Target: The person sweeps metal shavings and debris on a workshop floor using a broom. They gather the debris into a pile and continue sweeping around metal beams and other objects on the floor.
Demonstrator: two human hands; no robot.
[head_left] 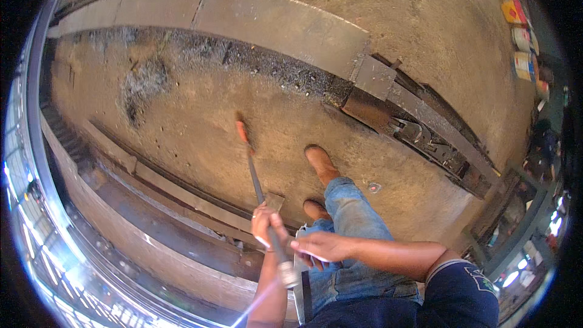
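My left hand (262,223) is wrapped around a long dark pole (254,173), a ring showing on one finger. The pole slants from close to my body down toward the floor ahead. At its far end is an orange piece (242,130) with a blurred brownish tip, and its near end has a pale metallic cap (288,274). My right hand (320,246) is just right of the pole, thumb stretched toward it and fingers loosely bent and apart. Whether the thumb touches the pole is hard to tell. A pale strip of material hangs below that hand.
A long steel beam (273,21) crosses the floor ahead, dark debris (146,82) along its near side. Metal scraps (425,140) lie in a channel to the right. More long beams (164,206) lie at left. Several containers (523,39) stand far right. My boots (320,161) are on the dirty floor.
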